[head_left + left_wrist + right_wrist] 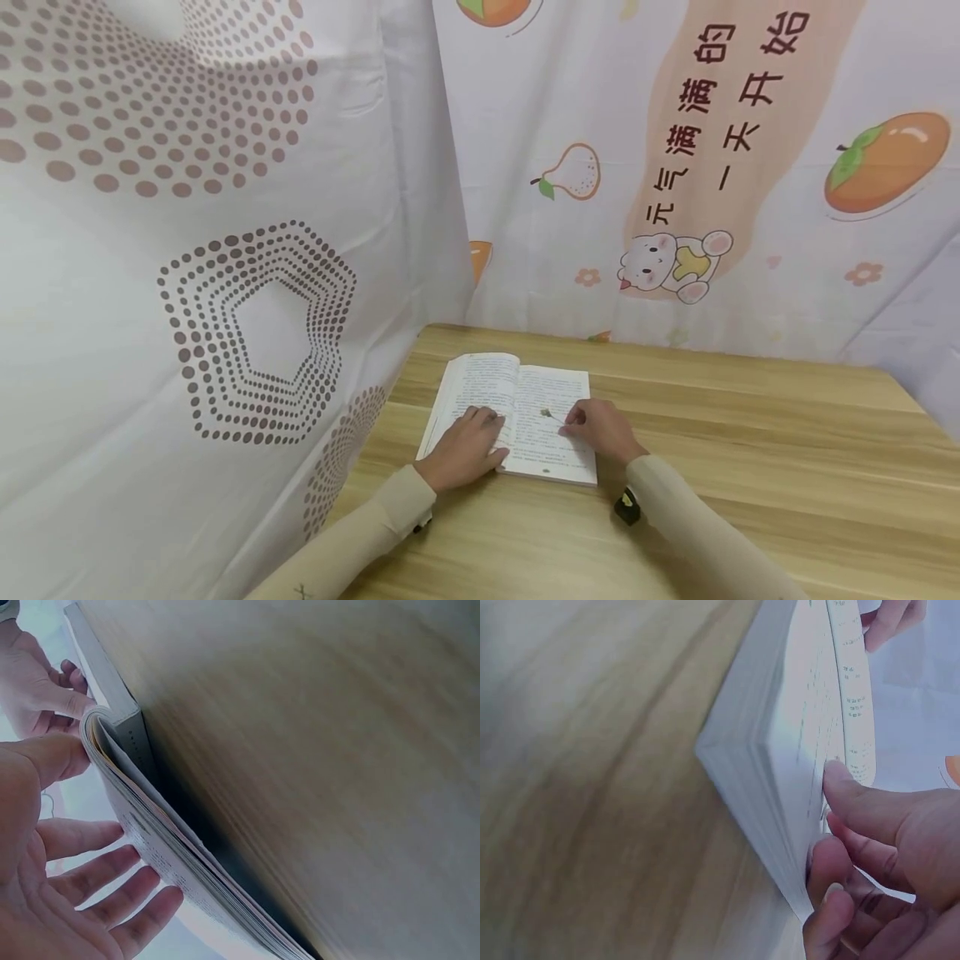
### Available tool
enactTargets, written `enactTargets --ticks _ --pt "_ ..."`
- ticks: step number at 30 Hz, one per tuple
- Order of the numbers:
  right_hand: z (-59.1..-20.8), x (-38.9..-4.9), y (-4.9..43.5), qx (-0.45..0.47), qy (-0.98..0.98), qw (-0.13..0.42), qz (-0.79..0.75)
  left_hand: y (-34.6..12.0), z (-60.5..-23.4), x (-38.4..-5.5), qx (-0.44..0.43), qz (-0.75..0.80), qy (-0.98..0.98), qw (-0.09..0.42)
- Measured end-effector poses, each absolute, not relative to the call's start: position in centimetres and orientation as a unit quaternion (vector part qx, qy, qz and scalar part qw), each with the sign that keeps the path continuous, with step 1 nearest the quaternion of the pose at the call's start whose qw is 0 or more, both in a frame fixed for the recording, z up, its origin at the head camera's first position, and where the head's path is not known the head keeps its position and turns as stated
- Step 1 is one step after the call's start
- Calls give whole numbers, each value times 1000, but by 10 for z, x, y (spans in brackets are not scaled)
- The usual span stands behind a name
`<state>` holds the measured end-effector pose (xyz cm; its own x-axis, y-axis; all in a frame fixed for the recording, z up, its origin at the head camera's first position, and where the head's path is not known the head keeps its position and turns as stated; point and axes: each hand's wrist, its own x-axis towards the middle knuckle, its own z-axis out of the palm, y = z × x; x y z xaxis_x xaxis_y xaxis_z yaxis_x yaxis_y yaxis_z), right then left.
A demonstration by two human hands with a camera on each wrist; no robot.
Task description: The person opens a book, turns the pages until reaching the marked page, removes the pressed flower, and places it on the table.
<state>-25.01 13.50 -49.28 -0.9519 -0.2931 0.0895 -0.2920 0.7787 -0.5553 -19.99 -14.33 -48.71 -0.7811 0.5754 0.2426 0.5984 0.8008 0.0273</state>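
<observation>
An open book with printed pages lies on the wooden table. My left hand rests on the left page near the spine; in the left wrist view the fingers lie fairly straight and spread along the curved pages. Over the right page is a small yellowish-green leaf with a thin stem. My right hand pinches the stem end between thumb and fingertips. In the right wrist view the thumb and curled fingers are close above the page, and the leaf itself is mostly hidden.
The wooden tabletop extends to the right of the book. A white curtain with dot patterns hangs close on the left, and a printed cloth hangs behind the table. A black device is strapped at the right wrist.
</observation>
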Motion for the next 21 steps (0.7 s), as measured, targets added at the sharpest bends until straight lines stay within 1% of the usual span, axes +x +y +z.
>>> enactTargets --ticks 4,11,17,21 --pt "-493 -251 134 -155 942 -1 -297 -145 -489 -201 -309 -53 -944 103" --pt "-493 -254 132 -157 940 -4 -303 -147 -490 -202 -310 -57 -943 110" --pt "-495 -257 130 -129 943 6 -308 -147 -491 -203 -312 -62 -943 102" --pt "-496 -259 129 -140 943 1 -303 -147 -491 -203 -313 -60 -943 100"
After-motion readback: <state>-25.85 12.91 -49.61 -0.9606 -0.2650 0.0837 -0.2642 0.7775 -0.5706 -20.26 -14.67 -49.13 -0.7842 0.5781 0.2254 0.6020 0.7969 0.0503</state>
